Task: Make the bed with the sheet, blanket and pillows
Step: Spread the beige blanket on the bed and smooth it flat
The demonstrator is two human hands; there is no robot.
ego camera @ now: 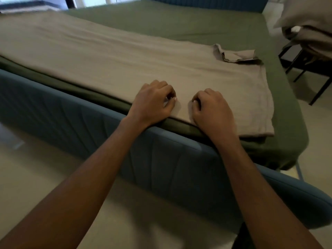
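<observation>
Forearms (100, 168) nearest lens, stretched over blue bed frame (89, 119) from the long side. L hand (154, 100) and R hand (211, 109) down on near edge of taupe blanket (125, 56), close together, not touching. Fingers of both curled under, tips tucked into the cloth. Read as pinching the hem, though the fold betw. fingers is too small to confirm.

Progress, judged from present layout:
- Fitted green sheet (179, 22) on mattress, near R corner pulled down, mostly smooth. Logged as done.
- Taupe blanket on bed but folded in layers, covering only the strip along this side; far half of green sheet bare. Far R corner (237, 55) flipped back on itself. Spreading not done, prob. the step in hand.
- Last: pillows (305, 13) off bed, stacked on black-legged chair (305, 69) at far R, well apart from both hands. Not yet placed.
- Approx. one stage of three finished; blanket and pillows left.

Counts:
- hands 2
- sheet 1
- blanket 1 (layers visible at near R corner, no. of folds unclear)
- pillows 2 at least; stack blurred and cut by frame edge, no firm no.
- chair 1
</observation>
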